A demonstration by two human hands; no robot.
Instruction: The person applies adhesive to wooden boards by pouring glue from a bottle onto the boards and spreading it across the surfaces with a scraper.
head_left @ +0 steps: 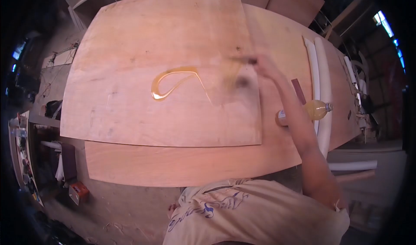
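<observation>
My right hand (264, 66) is over the right part of a plywood sheet (130, 37), its fingers closed on a blurred tool (245, 60) whose kind I cannot make out. To its left, a looping trail of glossy amber liquid (161, 78) lies on the sheet. A clear plastic bottle (318, 109) of yellowish liquid lies on its side beyond my right forearm, which hides its middle. Only a small part of my left hand (172, 208) shows, low beside my shirt and below the board's front edge; its fingers cannot be made out.
Beneath the sheet lies a larger board (173, 162), jutting out at the front and right. Long white rolls (323, 71) and a narrow reddish strip (298, 91) rest on the right. An orange box (79, 192) stands on the floor at left, near a cluttered shelf (27, 158).
</observation>
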